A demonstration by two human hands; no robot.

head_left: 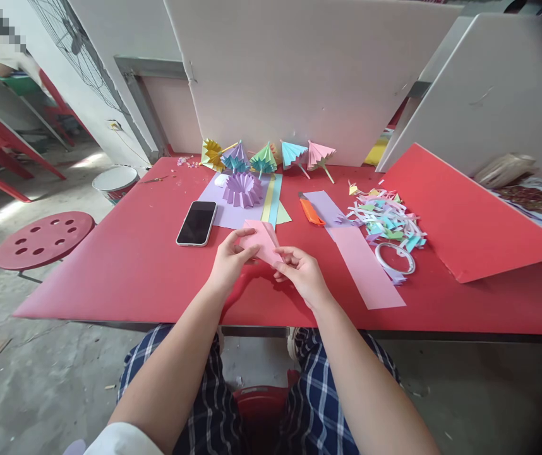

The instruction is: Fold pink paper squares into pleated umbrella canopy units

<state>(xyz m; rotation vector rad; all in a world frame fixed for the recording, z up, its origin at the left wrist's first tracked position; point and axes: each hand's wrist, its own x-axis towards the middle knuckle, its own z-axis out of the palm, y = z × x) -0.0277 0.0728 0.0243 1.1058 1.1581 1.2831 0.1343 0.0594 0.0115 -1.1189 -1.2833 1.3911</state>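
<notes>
In the head view, my left hand (234,254) pinches the left side of a folded pink paper sheet (262,240) at the centre of the frame; my right hand (299,270) grips its lower right corner. A smartphone (196,223) lies left of centre, an orange utility knife (311,210) just right. Farther right are paper scraps (385,213) and a white tape roll (378,258).
</notes>
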